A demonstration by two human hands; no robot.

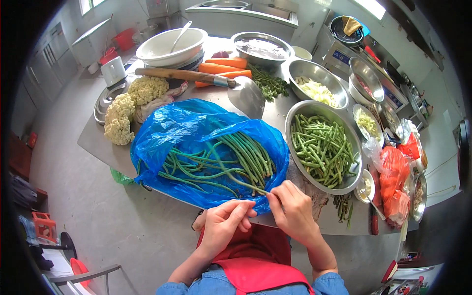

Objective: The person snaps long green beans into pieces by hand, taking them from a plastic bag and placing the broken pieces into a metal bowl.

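Long green yard-long beans [246, 157] lie in an open blue plastic bag [172, 118] at the table's near edge. One bean stretches toward me, its end pinched between the thumb and fingers of my right hand [294, 210]. My left hand [225, 222] is just left of it, in front of the bag. Its thumb presses against curled fingers; whatever sits between them is too small to make out. To the right of the bag, a steel bowl [361, 169] holds many short pieces of cut bean [322, 147].
Cauliflower [119, 119], carrots [223, 65], leafy greens [269, 84] and a wooden-handled wok spatula [182, 74] lie beyond the bag. A white basin [147, 55] and several bowls stand farther back. Right are a red bag [393, 169], meat [397, 211] and a knife [374, 223].
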